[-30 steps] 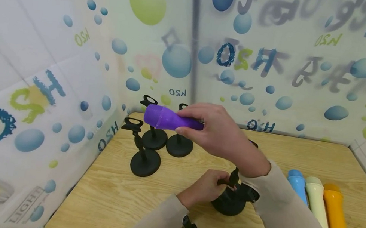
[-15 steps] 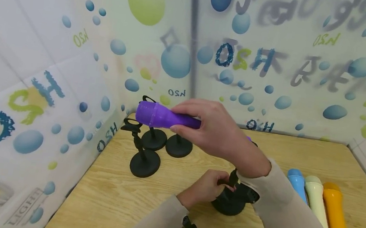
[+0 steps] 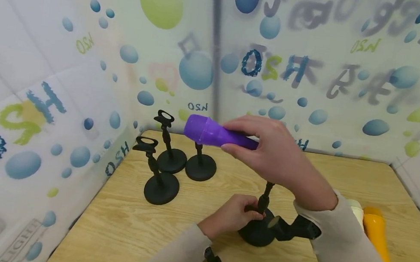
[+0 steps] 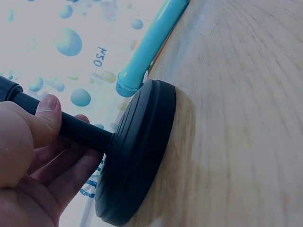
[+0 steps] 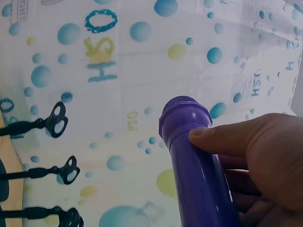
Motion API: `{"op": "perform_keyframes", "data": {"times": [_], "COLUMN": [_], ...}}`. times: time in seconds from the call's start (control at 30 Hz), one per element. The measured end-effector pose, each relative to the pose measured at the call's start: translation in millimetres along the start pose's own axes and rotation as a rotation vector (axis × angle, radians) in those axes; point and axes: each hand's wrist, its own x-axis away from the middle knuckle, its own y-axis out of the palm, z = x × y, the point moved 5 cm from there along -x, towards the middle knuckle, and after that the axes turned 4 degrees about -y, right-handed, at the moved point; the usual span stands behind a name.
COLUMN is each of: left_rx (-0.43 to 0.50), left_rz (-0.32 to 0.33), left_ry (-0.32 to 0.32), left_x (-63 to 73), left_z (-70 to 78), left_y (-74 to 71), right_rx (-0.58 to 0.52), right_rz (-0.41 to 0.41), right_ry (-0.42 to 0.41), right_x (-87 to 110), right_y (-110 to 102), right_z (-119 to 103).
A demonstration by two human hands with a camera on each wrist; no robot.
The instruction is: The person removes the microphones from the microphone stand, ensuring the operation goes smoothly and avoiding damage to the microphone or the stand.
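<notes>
My right hand (image 3: 275, 151) holds a purple microphone (image 3: 210, 132) in the air, its head pointing left. In the right wrist view the thumb lies along the purple microphone (image 5: 199, 175), just below its mesh head. Lower down, my left hand (image 3: 233, 216) grips the pole of a black tabletop microphone stand (image 3: 256, 235). The left wrist view shows thumb and fingers around the pole, above the round stand base (image 4: 137, 156), which sits on the wooden table. My right hand and forearm hide the top of this stand in the head view.
Several more black stands are grouped at the back left, including a front one (image 3: 161, 188) with an open ring clip. To the right lie an orange microphone (image 3: 377, 234) and a cream one (image 3: 355, 210), partly behind the right sleeve. A light-blue microphone (image 4: 149, 47) shows in the left wrist view.
The purple microphone shifts slightly left, then moves right with my right hand, uncovering the rear stands. My right forearm now covers the blue microphone in the head view. The left hand keeps its grip.
</notes>
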Motion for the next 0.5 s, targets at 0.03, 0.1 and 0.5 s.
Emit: {"op": "perform_keyframes", "data": {"times": [0.03, 0.1, 0.5], "left_rx": [0.007, 0.018, 0.044], "left_rz": [-0.003, -0.011, -0.012], "left_ry": [-0.001, -0.010, -0.050], "left_x": [-0.4, -0.3, 2.7], "left_z": [-0.3, -1.3, -5.3], "left_y": [0.6, 1.2, -3.0], "right_rx": [0.007, 0.025, 0.038], "right_rz": [0.006, 0.022, 0.134], "right_ry": [0.009, 0.027, 0.170], "right_x": [3.3, 9.9, 48.2], "right_y": [-2.7, -7.8, -33.1], "right_z": [3.5, 10.0, 51.2]}}
